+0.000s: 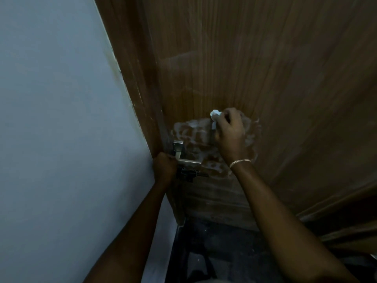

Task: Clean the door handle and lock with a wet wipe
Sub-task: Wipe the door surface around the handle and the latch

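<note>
A silver lever door handle (184,158) on a square plate sits near the left edge of a brown wooden door (265,78). Just below it is a dark lock (190,174). My left hand (164,168) is closed around the door's edge beside the handle. My right hand (229,133) presses a crumpled white wet wipe (215,116) against the door panel, above and to the right of the handle. Whitish wet smears (193,135) cover the wood around the handle.
A pale blue-grey wall (61,119) fills the left side, meeting the door frame (138,88). The dark floor (214,252) lies below. A thin bracelet (239,162) circles my right wrist.
</note>
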A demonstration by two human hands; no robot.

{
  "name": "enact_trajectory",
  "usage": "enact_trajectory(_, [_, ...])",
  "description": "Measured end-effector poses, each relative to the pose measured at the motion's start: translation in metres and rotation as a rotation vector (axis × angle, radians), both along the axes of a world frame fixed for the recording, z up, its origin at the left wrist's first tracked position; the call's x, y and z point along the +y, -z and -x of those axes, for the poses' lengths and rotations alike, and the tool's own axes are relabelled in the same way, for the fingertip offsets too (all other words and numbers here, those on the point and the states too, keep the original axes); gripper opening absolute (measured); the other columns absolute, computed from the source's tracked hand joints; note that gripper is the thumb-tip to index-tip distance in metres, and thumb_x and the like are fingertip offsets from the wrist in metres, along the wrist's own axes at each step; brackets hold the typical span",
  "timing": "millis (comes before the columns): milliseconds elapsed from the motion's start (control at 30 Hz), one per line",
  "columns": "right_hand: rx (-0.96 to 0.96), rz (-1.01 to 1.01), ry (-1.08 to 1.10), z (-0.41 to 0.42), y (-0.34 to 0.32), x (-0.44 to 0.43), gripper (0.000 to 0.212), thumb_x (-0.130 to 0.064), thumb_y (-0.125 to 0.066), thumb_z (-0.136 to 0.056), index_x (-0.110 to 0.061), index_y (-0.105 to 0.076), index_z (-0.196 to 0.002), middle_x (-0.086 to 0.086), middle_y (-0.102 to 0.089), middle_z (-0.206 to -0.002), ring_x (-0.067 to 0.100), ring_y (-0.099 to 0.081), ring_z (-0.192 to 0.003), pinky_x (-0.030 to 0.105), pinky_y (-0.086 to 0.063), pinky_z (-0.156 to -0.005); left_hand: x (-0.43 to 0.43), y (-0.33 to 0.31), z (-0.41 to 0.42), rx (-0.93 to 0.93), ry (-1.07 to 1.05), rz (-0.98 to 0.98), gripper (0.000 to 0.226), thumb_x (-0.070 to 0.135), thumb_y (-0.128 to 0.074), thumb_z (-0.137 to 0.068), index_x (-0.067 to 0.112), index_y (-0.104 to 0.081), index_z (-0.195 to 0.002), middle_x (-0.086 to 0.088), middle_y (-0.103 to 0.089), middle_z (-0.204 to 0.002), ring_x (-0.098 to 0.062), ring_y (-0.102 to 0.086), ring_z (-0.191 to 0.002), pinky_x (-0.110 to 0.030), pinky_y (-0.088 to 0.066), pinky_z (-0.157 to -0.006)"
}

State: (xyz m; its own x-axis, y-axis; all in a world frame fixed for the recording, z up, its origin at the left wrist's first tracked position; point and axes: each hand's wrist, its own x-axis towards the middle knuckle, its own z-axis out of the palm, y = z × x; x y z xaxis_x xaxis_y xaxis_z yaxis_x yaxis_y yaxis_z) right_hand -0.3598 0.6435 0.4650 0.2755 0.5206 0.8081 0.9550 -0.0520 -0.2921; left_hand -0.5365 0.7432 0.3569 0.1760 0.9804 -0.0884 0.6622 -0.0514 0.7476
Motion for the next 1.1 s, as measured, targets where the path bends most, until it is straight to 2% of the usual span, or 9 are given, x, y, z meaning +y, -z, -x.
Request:
enact_trajectory(67, [0.054,-0.055,0.032,-0.012,-0.003,-0.01,0.015,0.0,-0.062,-0.093,-0.001,-0.073,-0.103,0.015,-0.06,-0.092,0.026,-0.059,-0.081,0.039,-0.053,-0.071,-0.001,0.0,-0.001,0.008,-0.005,-0.018,0.019,0.011,-0.064,-0.091,-0.002,-0.075,-0.083,-0.016,-0.074,-0.08,-0.03,-0.071,-0.074,-0.029,-0.054,-0.064])
enact_trajectory(167, [0.053,-0.143,0.066,-0.015,-0.015,0.002,0.016,-0.002,-0.061,-0.094,-0.005,-0.073,-0.105,0.012,-0.06,-0.092,0.023,-0.058,-0.081,0.034,-0.051,-0.069,-0.003,0.0,-0.003,0.014,-0.03,-0.015,0.019,0.011,-0.062,-0.092,-0.002,-0.075,-0.085,-0.016,-0.074,-0.081,-0.03,-0.071,-0.076,-0.029,-0.052,-0.063])
enact_trajectory(333, [-0.016,-0.054,0.057,-0.025,0.014,-0.01,0.017,-0.001,-0.064,-0.091,-0.008,-0.072,-0.105,0.009,-0.061,-0.096,0.023,-0.058,-0.082,0.039,-0.051,-0.072,-0.007,0.002,-0.006,0.028,-0.056,-0.054,0.022,0.012,-0.059,-0.094,-0.006,-0.072,-0.091,-0.02,-0.073,-0.089,-0.033,-0.07,-0.083,-0.04,-0.058,-0.072])
enact_trajectory(467, [0.073,-0.243,0.065,-0.043,0.004,-0.007,0.016,-0.016,-0.055,-0.103,-0.016,-0.07,-0.104,0.0,-0.056,-0.096,0.019,-0.058,-0.082,0.035,-0.052,-0.07,-0.007,0.001,-0.007,0.024,-0.051,-0.061,0.022,0.011,-0.06,-0.094,-0.007,-0.071,-0.088,-0.02,-0.072,-0.086,-0.034,-0.07,-0.08,-0.038,-0.057,-0.069])
enact_trajectory(633, [0.043,-0.167,0.054,-0.046,0.023,-0.024,0.014,-0.01,-0.058,-0.1,-0.012,-0.071,-0.104,0.002,-0.056,-0.095,0.019,-0.056,-0.081,0.035,-0.051,-0.069,-0.008,0.0,-0.007,-0.007,-0.051,-0.064,0.021,0.01,-0.061,-0.093,-0.008,-0.071,-0.086,-0.021,-0.072,-0.083,-0.035,-0.07,-0.077,-0.039,-0.058,-0.069])
enact_trajectory(800, [0.137,-0.276,0.093,-0.06,0.007,-0.026,0.013,-0.01,-0.061,-0.099,-0.009,-0.074,-0.098,0.005,-0.058,-0.092,0.02,-0.06,-0.08,0.036,-0.053,-0.069,-0.009,0.0,-0.008,-0.006,-0.06,-0.073,0.022,0.01,-0.059,-0.094,-0.009,-0.068,-0.087,-0.023,-0.07,-0.083,-0.035,-0.069,-0.076,-0.045,-0.06,-0.071])
enact_trajectory(933, [0.08,-0.203,0.067,-0.058,0.02,-0.036,0.015,-0.007,-0.059,-0.098,-0.005,-0.074,-0.098,0.008,-0.057,-0.09,0.022,-0.059,-0.079,0.036,-0.053,-0.068,-0.012,-0.002,-0.009,-0.018,-0.08,-0.078,0.022,0.01,-0.06,-0.093,-0.007,-0.068,-0.081,-0.018,-0.068,-0.076,-0.031,-0.066,-0.069,-0.041,-0.059,-0.067])
enact_trajectory(1100, [0.136,-0.262,0.098,-0.073,0.011,-0.042,0.015,-0.002,-0.062,-0.093,-0.008,-0.074,-0.099,0.003,-0.054,-0.099,0.016,-0.06,-0.086,0.029,-0.054,-0.073,-0.013,-0.001,-0.009,-0.034,-0.082,-0.088,0.023,0.006,-0.061,-0.091,-0.004,-0.065,-0.07,-0.011,-0.059,-0.064,-0.025,-0.059,-0.061,-0.027,-0.045,-0.053])
